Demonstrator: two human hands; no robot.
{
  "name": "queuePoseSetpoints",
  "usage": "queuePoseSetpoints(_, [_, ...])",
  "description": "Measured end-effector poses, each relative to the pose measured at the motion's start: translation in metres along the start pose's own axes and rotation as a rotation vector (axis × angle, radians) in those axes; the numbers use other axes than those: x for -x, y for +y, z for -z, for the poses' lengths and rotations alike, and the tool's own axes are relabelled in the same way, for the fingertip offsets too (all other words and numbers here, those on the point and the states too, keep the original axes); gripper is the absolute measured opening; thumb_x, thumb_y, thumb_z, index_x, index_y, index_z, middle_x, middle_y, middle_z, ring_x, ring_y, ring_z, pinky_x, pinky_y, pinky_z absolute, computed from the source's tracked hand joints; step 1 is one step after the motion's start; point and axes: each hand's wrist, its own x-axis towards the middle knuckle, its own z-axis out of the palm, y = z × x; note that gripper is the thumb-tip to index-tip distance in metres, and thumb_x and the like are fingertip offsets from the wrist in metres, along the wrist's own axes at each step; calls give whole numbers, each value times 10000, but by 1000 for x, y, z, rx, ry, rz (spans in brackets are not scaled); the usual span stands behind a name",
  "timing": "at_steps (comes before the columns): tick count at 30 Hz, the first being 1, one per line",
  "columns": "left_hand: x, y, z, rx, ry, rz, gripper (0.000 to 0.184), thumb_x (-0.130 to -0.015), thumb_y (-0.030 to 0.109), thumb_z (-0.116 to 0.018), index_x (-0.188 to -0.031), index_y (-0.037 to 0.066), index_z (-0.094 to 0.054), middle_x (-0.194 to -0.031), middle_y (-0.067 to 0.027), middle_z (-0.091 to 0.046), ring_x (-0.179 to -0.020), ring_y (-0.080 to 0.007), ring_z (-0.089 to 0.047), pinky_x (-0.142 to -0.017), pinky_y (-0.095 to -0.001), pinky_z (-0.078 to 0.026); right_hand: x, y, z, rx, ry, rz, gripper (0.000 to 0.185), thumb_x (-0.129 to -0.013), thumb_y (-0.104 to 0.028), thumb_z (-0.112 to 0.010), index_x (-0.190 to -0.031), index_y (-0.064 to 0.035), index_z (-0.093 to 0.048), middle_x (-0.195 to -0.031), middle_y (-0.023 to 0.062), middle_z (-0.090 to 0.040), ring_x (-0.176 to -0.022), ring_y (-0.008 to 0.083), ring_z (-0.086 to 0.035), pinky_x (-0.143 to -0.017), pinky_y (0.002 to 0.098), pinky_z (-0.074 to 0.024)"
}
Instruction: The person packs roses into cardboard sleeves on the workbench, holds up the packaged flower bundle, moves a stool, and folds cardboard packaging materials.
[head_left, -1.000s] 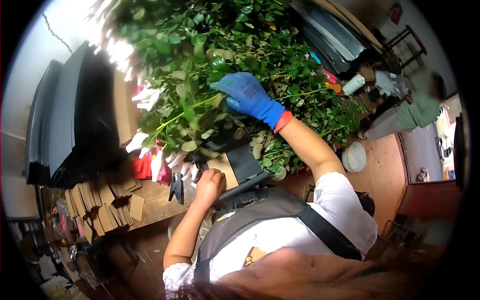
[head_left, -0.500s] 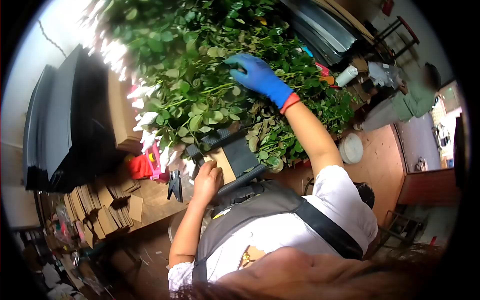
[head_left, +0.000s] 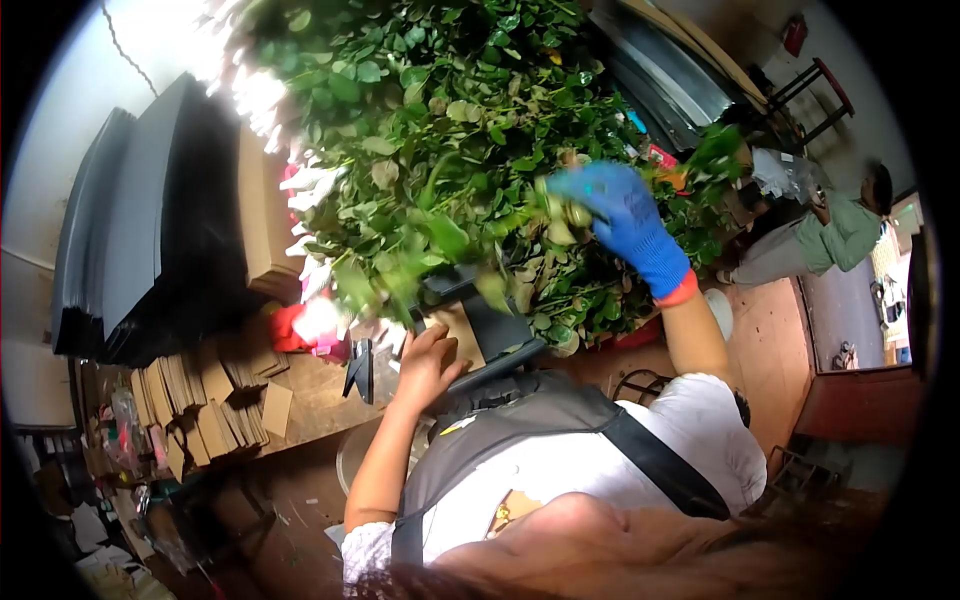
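Observation:
My right hand [head_left: 615, 205], in a blue knit glove with a red cuff, is closed around a leafy rose stem [head_left: 556, 212] above the heap. The stem's leaves are smeared by motion. Below it lies a large pile of leafy rose stems [head_left: 470, 110], with pale, overexposed heads along its left side. My bare left hand [head_left: 432, 366] rests with its fingers apart at the edge of a brown cardboard piece [head_left: 462, 335]. That cardboard lies on a black tray-like stand [head_left: 505, 335] close to my apron.
A black stapler-like tool [head_left: 360, 372] and a red-pink object [head_left: 300, 328] sit left of my left hand. Cardboard pieces [head_left: 215, 405] are stacked on the wooden table [head_left: 325, 400]. Tall dark sheets [head_left: 150, 220] stand at left. Another person [head_left: 835, 235] stands at far right.
My right hand has moved right and toward me, lifting a leafy stem off the pile. My left hand has stayed at the cardboard, its fingers spread more. The view has shifted slightly.

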Motion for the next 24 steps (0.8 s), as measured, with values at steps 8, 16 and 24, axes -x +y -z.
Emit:
queuePoseSetpoints(8, [6,-12,-10,381,55,173,975,-679,365,-920,-1478,61,-451,-1385,-184,-602,-1322,-365,-535,-1123,-463,-371,184,29,-53,28,-688,-148,465,-748,-25,-685,-1159,-241,-712,-1002,57,-700,-928,291,-669,-817,428,-538])
queuePoseSetpoints(16, [5,-6,-7,232,-48,52,360,-790,245,-829,-1129,143,-767,-1414,-191,-560,-1362,-392,-468,-1124,-480,-363,118,15,-52,138,-1173,-384,420,-805,-273,-743,-1220,-245,-686,-1062,59,-711,-997,291,-667,-903,452,-492])
queuePoseSetpoints(24, [5,-6,-1,264,-136,49,300,-829,248,-799,-1100,122,-777,-1467,-227,-510,-1408,-416,-412,-1155,-478,-339,-54,7,-178,125,-36,89,331,-835,-219,-725,-1158,-167,-680,-1215,63,-628,-1140,239,-580,-972,401,-466])
